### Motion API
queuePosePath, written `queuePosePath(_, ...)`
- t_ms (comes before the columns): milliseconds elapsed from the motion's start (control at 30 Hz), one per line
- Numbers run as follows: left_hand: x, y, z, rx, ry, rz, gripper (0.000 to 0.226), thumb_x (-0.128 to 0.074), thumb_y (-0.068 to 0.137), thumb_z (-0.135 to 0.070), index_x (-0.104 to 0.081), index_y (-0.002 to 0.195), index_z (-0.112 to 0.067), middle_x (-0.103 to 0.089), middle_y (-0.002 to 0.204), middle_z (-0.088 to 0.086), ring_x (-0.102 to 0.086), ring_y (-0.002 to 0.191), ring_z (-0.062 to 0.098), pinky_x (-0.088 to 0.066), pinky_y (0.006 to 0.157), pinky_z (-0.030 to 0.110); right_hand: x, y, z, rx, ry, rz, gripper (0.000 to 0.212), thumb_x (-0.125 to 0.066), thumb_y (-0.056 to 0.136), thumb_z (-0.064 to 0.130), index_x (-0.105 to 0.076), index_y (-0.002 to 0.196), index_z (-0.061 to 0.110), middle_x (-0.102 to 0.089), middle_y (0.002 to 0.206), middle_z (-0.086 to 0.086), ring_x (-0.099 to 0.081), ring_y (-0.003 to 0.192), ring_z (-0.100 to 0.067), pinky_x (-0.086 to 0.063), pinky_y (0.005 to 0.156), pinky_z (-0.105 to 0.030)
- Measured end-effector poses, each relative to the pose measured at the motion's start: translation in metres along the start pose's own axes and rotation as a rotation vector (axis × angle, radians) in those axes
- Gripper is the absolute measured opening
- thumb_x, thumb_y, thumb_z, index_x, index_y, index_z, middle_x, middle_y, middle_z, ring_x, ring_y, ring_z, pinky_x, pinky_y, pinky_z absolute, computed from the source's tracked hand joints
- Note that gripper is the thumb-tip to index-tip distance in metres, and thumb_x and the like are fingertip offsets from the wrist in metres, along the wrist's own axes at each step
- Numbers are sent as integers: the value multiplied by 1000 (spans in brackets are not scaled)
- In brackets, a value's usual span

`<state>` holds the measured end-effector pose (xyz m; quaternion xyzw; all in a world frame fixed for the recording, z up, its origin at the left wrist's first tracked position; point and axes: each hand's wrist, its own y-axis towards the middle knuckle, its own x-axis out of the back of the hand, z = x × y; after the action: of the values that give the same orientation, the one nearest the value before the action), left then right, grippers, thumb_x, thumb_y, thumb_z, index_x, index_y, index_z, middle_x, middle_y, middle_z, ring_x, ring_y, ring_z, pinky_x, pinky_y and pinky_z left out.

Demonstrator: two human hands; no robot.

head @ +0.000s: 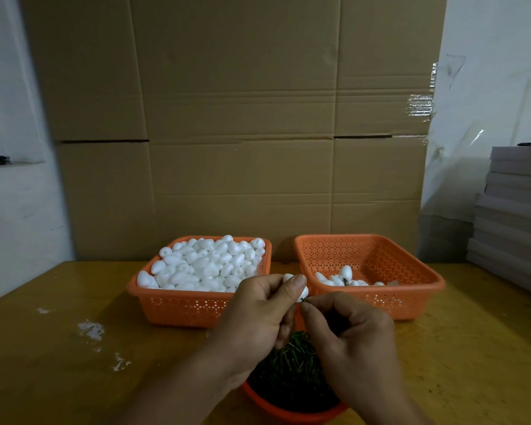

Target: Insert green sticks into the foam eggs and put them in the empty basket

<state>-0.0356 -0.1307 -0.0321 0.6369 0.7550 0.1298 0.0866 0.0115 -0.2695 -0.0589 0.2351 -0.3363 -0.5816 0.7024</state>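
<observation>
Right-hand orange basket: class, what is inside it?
The right basket holds a few foam eggs near its front-left corner, one showing a dark stick end. Its front wall hides whatever lies lower against it.

Your hands point(307, 326) cover most of the foam egg point(303, 292) and nearly all of the green stick point(303, 299). The stick bowl point(288, 414) runs off the bottom edge. Items in the right basket point(380, 299) are partly hidden behind its wall.

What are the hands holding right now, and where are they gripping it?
The left hand pinches a white foam egg around its body. The right hand pinches a green stick at the egg's lower end.
</observation>
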Motion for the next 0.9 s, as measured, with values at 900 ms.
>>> queuePosePath(900,-8,-15,-17,-417,326,25,20,-51,99,-45,-63,104,-31,-70,89,-6,-69,83,15,-57,75,39,-1,-1,18,138,301,-93,13,-66,86,32,-79,89,33,-72,68,3,-65,57,-23,-53,50,-40)
